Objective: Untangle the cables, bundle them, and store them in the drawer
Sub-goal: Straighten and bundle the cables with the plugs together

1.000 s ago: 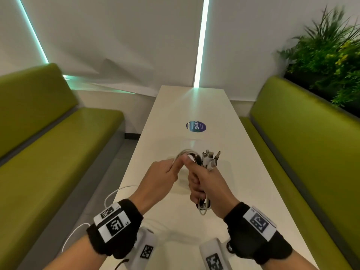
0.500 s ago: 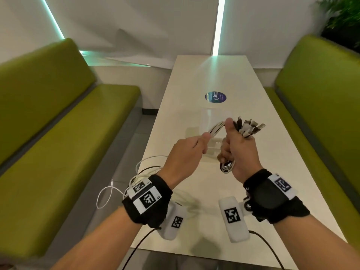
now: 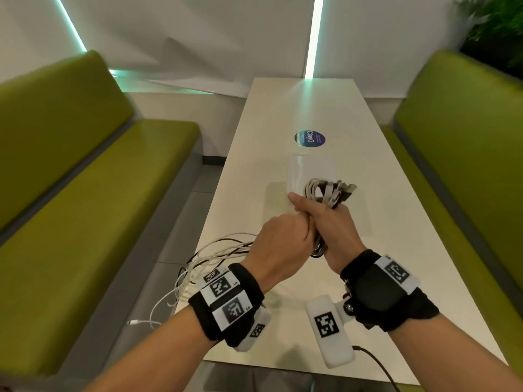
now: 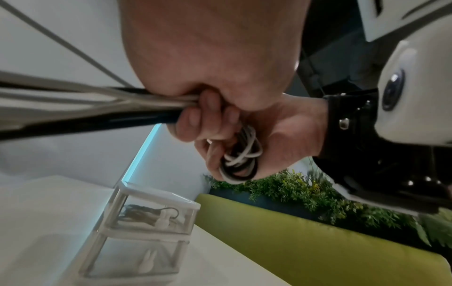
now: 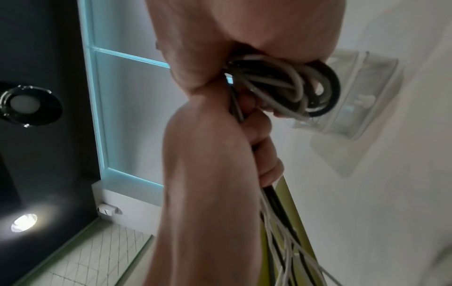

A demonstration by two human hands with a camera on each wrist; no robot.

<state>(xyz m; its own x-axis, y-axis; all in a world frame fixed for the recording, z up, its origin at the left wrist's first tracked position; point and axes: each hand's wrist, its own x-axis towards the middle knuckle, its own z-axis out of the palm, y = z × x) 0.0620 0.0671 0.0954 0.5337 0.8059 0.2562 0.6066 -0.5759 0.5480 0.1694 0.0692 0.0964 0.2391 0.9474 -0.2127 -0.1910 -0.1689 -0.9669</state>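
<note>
A bundle of white and black cables (image 3: 325, 190) stands upright in my right hand (image 3: 331, 224), which grips it in a fist above the white table (image 3: 410, 250). Its connectors stick out at the top and looped ends (image 4: 242, 160) (image 5: 293, 91) hang below the fist. My left hand (image 3: 283, 239) presses against the right one, fingers (image 4: 195, 118) curled round the trailing strands (image 5: 281, 232). These loose strands (image 3: 215, 250) run off the table's left edge and hang down toward the floor. A clear two-drawer unit (image 4: 151, 222) (image 5: 354, 100) stands on the table just beyond the hands; its top drawer holds a tied cable.
Green benches (image 3: 99, 193) (image 3: 467, 165) flank the narrow table. A round blue sticker (image 3: 310, 139) lies farther along the tabletop. Plants (image 4: 305, 193) sit behind the right bench. The white wall closes the table's far end.
My left hand has dropped from the top of the bundle to beside the right fist, taking the trailing strands with it. More loose cable now hangs off the left edge.
</note>
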